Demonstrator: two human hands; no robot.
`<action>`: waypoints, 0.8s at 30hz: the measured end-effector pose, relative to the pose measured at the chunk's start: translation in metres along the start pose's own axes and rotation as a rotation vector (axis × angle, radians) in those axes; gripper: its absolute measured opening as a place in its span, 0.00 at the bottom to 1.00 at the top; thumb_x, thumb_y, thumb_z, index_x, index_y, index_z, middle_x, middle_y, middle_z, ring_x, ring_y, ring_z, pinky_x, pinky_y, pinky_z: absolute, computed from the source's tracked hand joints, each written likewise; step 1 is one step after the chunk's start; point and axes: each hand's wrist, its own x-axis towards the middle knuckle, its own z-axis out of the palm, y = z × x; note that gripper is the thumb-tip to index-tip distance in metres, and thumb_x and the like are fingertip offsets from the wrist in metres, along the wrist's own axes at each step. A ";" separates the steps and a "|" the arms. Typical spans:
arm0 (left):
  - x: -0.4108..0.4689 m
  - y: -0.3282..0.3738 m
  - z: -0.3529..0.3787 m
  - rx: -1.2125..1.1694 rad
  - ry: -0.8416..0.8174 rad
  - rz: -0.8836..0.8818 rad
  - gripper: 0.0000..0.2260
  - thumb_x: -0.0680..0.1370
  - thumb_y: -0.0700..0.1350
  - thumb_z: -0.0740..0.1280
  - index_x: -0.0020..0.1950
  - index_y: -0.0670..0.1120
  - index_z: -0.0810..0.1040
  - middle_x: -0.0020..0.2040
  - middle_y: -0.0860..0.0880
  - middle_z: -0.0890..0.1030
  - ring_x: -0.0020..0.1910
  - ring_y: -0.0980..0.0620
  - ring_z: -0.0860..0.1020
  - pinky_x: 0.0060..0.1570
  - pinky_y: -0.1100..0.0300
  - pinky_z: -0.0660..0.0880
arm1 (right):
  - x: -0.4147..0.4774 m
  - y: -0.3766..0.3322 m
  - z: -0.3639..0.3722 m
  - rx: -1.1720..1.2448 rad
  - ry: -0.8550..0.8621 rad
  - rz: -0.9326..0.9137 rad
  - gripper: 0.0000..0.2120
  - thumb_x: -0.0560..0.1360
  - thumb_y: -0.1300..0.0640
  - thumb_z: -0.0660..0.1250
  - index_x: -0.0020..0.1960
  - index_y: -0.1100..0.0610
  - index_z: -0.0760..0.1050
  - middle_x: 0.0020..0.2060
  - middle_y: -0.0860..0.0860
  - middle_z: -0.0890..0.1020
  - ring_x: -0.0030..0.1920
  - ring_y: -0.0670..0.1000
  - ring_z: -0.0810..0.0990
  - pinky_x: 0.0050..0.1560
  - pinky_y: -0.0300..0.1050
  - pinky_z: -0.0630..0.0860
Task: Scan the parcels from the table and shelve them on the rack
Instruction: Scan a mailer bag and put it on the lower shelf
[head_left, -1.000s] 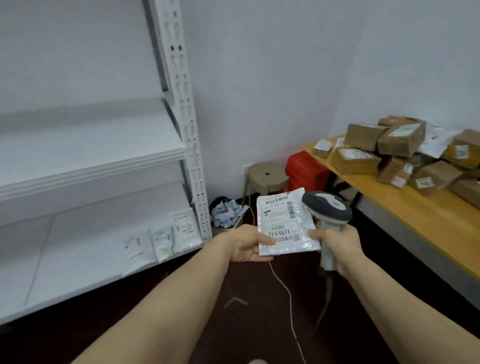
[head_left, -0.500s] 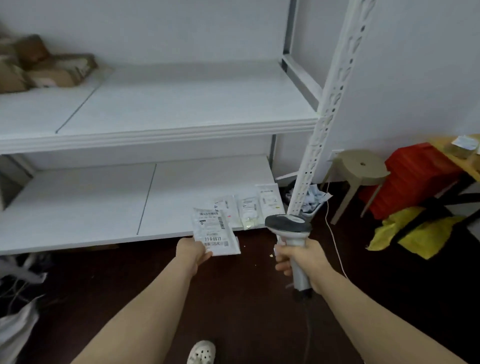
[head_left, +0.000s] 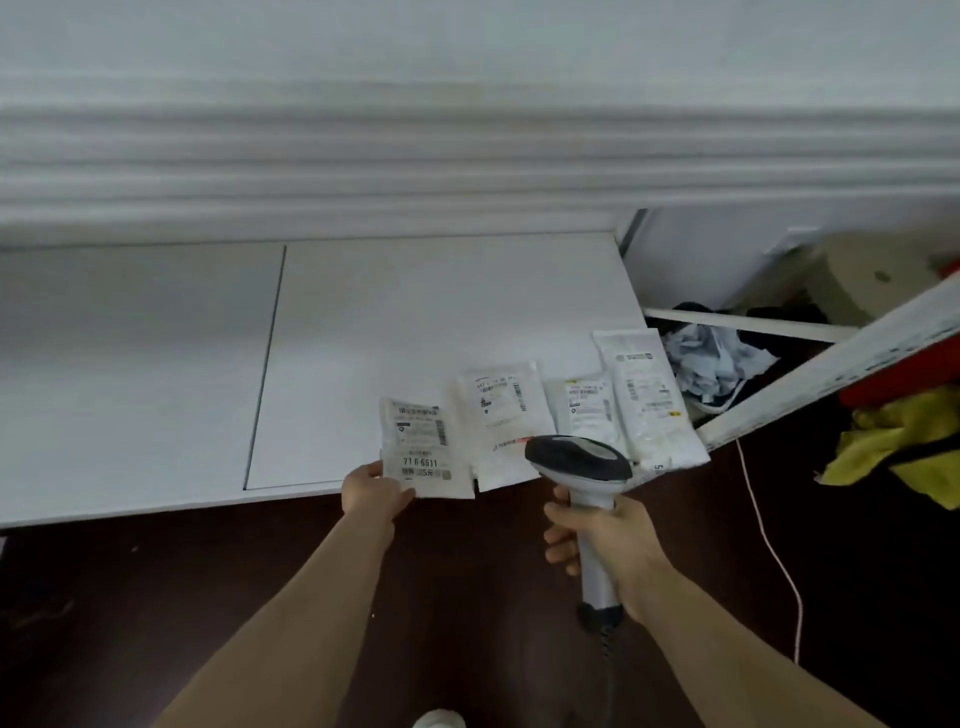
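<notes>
My left hand (head_left: 375, 491) pinches the lower left corner of a flat white labelled parcel (head_left: 423, 447), held over the front edge of the rack's low white shelf (head_left: 156, 374). My right hand (head_left: 605, 540) grips the handle of a grey and black barcode scanner (head_left: 579, 460), whose head hangs just in front of the shelf edge. Three more white pouch parcels lie side by side on the shelf to the right: one (head_left: 501, 421), a smaller one (head_left: 584, 408) and a long one (head_left: 649, 400).
The shelf above (head_left: 467, 156) overhangs close overhead. A white rack upright (head_left: 841, 374) slants at the right. Behind it lie crumpled paper in a dark bin (head_left: 717, 358), a yellow bag (head_left: 904, 447) and a thin cable (head_left: 774, 551) on the dark floor.
I have turned from the table to the rack and leaned in low. My left hand has carried the parcel down to the shelf edge beside the other pouches; the scanner came along.
</notes>
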 end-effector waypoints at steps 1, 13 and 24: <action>0.015 -0.003 0.006 0.000 -0.002 -0.016 0.25 0.72 0.25 0.67 0.67 0.39 0.73 0.59 0.39 0.79 0.55 0.42 0.79 0.55 0.51 0.78 | 0.012 0.002 0.005 0.006 0.004 0.012 0.09 0.71 0.65 0.73 0.50 0.63 0.78 0.30 0.59 0.81 0.26 0.54 0.80 0.25 0.41 0.73; 0.054 -0.009 0.039 0.288 0.026 -0.004 0.20 0.73 0.39 0.70 0.61 0.40 0.68 0.59 0.39 0.74 0.54 0.40 0.77 0.54 0.47 0.78 | 0.044 0.021 -0.018 0.053 0.070 0.098 0.08 0.71 0.65 0.73 0.49 0.63 0.79 0.29 0.58 0.81 0.25 0.53 0.79 0.26 0.41 0.72; -0.200 0.009 0.146 0.331 -0.299 0.182 0.20 0.74 0.35 0.67 0.65 0.39 0.69 0.48 0.43 0.75 0.41 0.46 0.74 0.39 0.59 0.72 | -0.102 -0.004 -0.184 0.080 0.172 -0.008 0.06 0.71 0.63 0.74 0.45 0.60 0.79 0.27 0.54 0.82 0.26 0.50 0.81 0.25 0.38 0.73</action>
